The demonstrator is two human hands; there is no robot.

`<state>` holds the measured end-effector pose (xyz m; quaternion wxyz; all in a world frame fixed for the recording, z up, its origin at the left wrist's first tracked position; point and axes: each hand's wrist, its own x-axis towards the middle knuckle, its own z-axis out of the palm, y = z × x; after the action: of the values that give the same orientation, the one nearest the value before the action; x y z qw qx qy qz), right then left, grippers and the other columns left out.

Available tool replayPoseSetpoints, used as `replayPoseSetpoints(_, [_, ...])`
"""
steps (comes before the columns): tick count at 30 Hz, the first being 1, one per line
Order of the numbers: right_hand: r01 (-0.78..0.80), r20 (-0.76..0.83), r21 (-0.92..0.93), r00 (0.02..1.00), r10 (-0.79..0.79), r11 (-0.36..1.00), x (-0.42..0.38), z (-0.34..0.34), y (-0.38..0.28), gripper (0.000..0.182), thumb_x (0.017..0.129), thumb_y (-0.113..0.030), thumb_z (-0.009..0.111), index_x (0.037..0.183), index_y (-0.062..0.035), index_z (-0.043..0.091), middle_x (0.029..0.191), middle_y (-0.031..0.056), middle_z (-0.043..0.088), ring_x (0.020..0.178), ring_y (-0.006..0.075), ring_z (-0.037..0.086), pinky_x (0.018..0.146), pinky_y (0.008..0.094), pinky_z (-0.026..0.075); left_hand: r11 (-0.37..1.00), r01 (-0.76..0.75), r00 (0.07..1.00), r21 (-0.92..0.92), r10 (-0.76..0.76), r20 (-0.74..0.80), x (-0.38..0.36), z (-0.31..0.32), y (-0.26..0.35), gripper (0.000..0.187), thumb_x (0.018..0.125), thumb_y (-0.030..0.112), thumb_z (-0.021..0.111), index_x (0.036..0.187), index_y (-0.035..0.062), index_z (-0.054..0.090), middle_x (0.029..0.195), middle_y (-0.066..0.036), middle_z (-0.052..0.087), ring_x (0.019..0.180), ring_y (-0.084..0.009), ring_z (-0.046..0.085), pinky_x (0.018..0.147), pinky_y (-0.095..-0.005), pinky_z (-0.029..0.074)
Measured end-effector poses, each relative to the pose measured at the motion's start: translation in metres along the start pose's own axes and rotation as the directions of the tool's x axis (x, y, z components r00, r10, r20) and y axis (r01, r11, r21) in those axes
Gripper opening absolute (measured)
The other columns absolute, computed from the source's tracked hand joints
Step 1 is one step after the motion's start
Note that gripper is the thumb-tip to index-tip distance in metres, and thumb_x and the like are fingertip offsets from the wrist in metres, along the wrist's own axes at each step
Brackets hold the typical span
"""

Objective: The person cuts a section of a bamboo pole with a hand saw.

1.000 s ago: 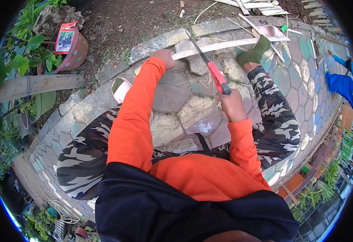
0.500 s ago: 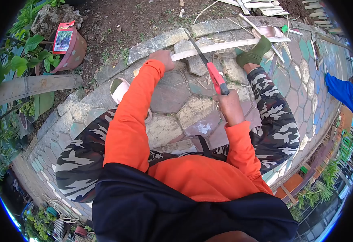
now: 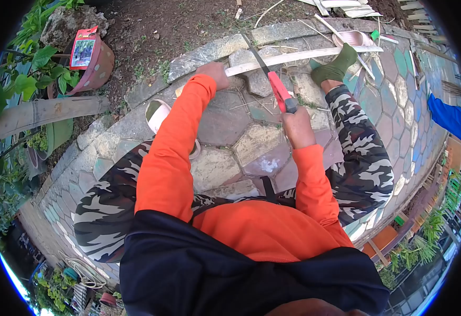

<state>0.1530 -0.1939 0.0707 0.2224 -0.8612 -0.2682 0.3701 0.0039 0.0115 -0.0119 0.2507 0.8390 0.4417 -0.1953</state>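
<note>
My left hand [image 3: 213, 75] is closed around the left end of a long pale strip of wood or bamboo [image 3: 314, 55]. My right hand [image 3: 298, 128] grips the dark end of a red-and-black handle on a handsaw [image 3: 279, 88]. The saw's dark blade lies across the strip, a short way right of my left hand, its tip pointing away over the stone edging. Farther right, my foot in a green sock [image 3: 336, 68] is against the strip.
Hexagonal paving stones [image 3: 222, 118] lie beneath me. One pale shoe [image 3: 158, 115] is by my left arm, another [image 3: 354, 38] beyond the foot. A pink flowerpot [image 3: 98, 66] stands at left. Split pale pieces [image 3: 349, 6] lie at the top, and blue cloth [image 3: 448, 116] at right.
My right hand has pushed the saw slightly forward, away from me, across the strip. My left hand keeps its hold at the same end.
</note>
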Motion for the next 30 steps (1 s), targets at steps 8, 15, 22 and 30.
replayPoseSetpoints(8, [-0.054, 0.105, 0.149, 0.994, 0.038, 0.987, 0.032, 0.007, 0.016, 0.027, 0.063, -0.015, 0.065, 0.071, 0.0099, 0.059, 0.062, 0.0261, 0.059, 0.064, 0.0378, 0.061, 0.063, 0.044, 0.045, 1.0, 0.01, 0.999, -0.014, -0.011, -0.043, -0.002, 0.0, -0.003, 0.027, 0.07, 0.017, 0.054, 0.092, 0.0144, 0.068, 0.093, -0.015, 0.066, 0.089, -0.0342, 0.063, 0.078, -0.0427, 0.05])
replayPoseSetpoints(15, [-0.057, 0.046, 0.087, 0.998, 0.053, 0.995, 0.0, 0.005, 0.017, 0.029, 0.066, -0.017, 0.061, 0.074, 0.0117, 0.06, 0.068, 0.0289, 0.059, 0.066, 0.0392, 0.062, 0.065, 0.044, 0.045, 1.0, -0.008, 0.995, 0.006, 0.009, -0.103, -0.003, 0.01, 0.0, 0.028, 0.07, 0.017, 0.053, 0.093, 0.0148, 0.068, 0.091, -0.015, 0.067, 0.087, -0.0341, 0.063, 0.078, -0.0424, 0.05])
replayPoseSetpoints(22, [-0.084, 0.113, 0.246, 0.992, 0.058, 0.966, -0.002, -0.013, 0.011, 0.015, 0.068, -0.008, 0.059, 0.069, 0.0063, 0.056, 0.057, 0.0138, 0.052, 0.051, 0.0264, 0.051, 0.047, 0.0359, 0.037, 1.0, 0.004, 0.997, 0.003, -0.004, -0.078, 0.004, 0.006, -0.005, 0.028, 0.071, 0.018, 0.054, 0.094, 0.0117, 0.068, 0.093, -0.015, 0.066, 0.088, -0.0332, 0.064, 0.079, -0.0418, 0.05])
replayPoseSetpoints(30, [0.09, -0.12, -0.067, 0.988, -0.098, 0.994, 0.029, 0.027, 0.005, 0.031, 0.067, -0.017, 0.059, 0.075, 0.0133, 0.059, 0.071, 0.0319, 0.06, 0.073, 0.0462, 0.06, 0.065, 0.0448, 0.047, 1.0, -0.022, 0.995, 0.022, 0.024, -0.092, -0.002, 0.006, 0.0, 0.028, 0.071, 0.019, 0.053, 0.095, 0.0155, 0.067, 0.093, -0.013, 0.067, 0.088, -0.0331, 0.064, 0.077, -0.0426, 0.05])
